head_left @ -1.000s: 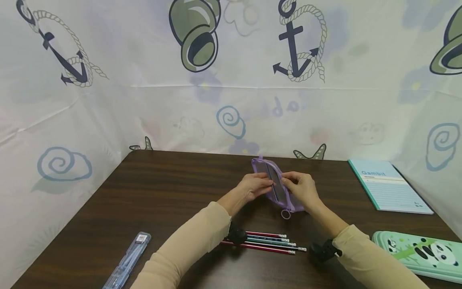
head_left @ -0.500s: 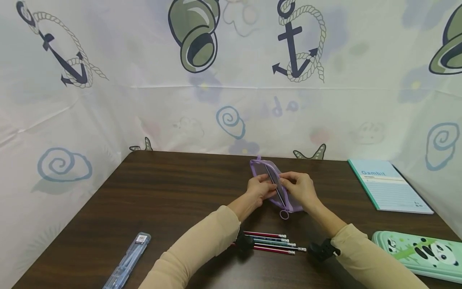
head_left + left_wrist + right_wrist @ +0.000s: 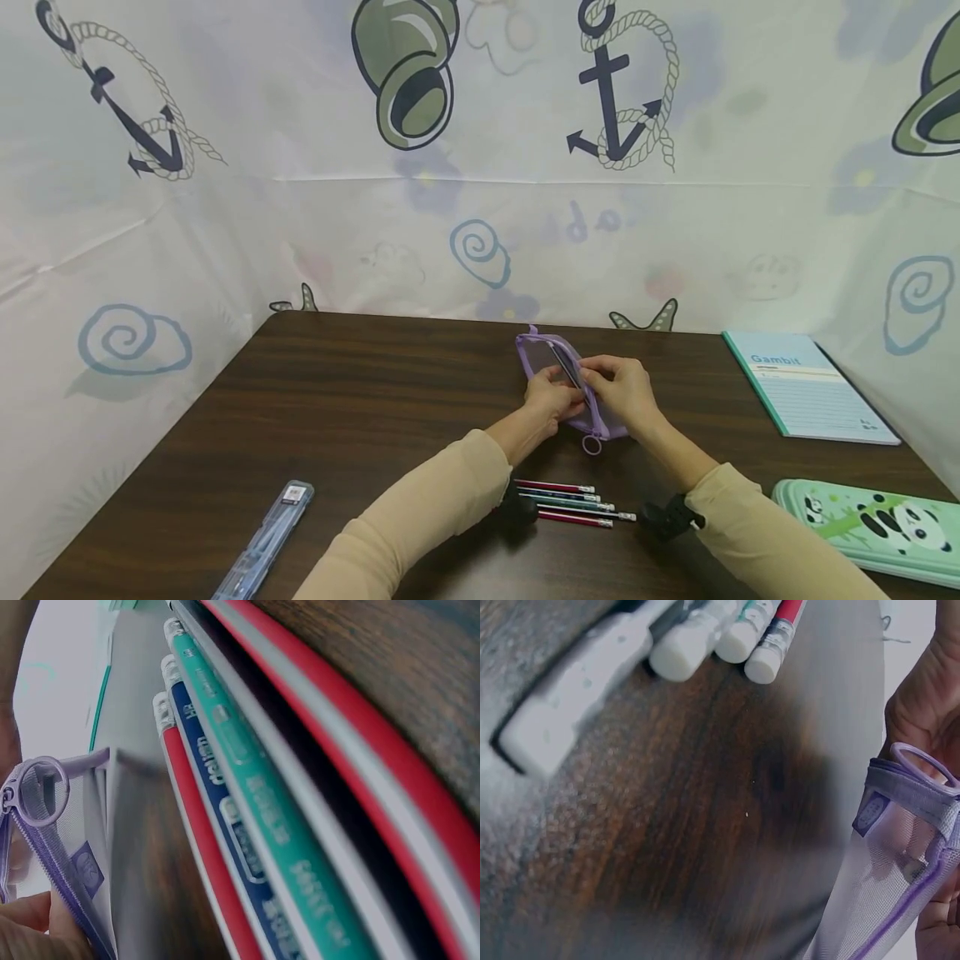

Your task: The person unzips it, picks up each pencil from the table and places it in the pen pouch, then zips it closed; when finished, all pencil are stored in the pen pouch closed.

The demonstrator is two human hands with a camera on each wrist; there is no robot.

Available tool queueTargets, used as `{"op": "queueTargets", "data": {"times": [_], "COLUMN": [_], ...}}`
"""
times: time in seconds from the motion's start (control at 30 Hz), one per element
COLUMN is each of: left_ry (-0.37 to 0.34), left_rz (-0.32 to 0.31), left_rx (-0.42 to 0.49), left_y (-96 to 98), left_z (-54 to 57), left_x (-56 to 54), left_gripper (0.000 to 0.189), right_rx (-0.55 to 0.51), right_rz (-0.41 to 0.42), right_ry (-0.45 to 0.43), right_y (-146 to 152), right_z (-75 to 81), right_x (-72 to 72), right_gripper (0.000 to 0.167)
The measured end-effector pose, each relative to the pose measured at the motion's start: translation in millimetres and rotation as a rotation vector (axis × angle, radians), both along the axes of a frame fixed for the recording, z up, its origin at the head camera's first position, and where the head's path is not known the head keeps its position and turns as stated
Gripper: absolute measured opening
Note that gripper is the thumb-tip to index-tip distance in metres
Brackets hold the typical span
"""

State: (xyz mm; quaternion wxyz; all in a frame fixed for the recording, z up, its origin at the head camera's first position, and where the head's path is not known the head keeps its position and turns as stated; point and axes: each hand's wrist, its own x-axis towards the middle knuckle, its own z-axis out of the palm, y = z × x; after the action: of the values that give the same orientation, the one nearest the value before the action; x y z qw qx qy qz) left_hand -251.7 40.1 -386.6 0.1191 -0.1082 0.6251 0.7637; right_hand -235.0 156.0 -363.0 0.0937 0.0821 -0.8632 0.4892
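A purple mesh zip pencil pouch (image 3: 609, 427) stands tilted with its mouth open, between both hands near the table's middle. Its zip ring (image 3: 45, 790) hangs at the near end. My left hand (image 3: 551, 397) reaches into the mouth and pinches a thin dark pencil (image 3: 560, 360), which slants along the opening; the pencil's lower end is hidden. My right hand (image 3: 621, 388) pinches the pouch's right edge between thumb and fingers. Nearer, beneath my wrists, several eraser-tipped pencils (image 3: 573, 503) lie side by side, red, navy, green and dark, partly hidden by the left wrist camera.
At the left front lies a clear plastic box (image 3: 264, 540) with a white label. A light blue notebook (image 3: 810, 387) rests at the back right. In the right front is a green pencil case (image 3: 873, 529) with pandas. A patterned white curtain (image 3: 480, 208) encloses the brown table (image 3: 360, 375).
My left hand has moved right and deeper into the pouch's mouth, and the pencil has tilted and slid along with it. My right hand has stayed nearly still on the pouch's edge.
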Motion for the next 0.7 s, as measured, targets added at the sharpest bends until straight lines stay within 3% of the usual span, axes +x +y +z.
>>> {"op": "queueTargets", "data": {"times": [0.43,0.53,0.63,0.7], "left_ry": [-0.002,0.007,0.020,0.015], "left_rz": [-0.018,-0.048,-0.181,-0.354], "left_rx": [0.001,0.022,0.010,-0.038], "left_y": [-2.5,-10.0,-26.4,-41.9], "left_z": [-1.0,1.5,5.4,7.9], "left_x": [4.6,7.5,11.2,13.9], "left_gripper": [0.066,0.064,0.052,0.043], "right_rx": [0.010,0.027,0.032,0.033], "right_rz": [-0.016,-0.030,-0.038,-0.046], "right_ry": [0.006,0.008,0.003,0.003], "right_y": [-0.1,1.4,3.8,5.6], "right_z": [-0.3,0.5,1.1,1.4], "right_x": [-0.2,-1.2,-2.4,-3.3], "right_gripper": [0.017,0.017,0.017,0.017]}}
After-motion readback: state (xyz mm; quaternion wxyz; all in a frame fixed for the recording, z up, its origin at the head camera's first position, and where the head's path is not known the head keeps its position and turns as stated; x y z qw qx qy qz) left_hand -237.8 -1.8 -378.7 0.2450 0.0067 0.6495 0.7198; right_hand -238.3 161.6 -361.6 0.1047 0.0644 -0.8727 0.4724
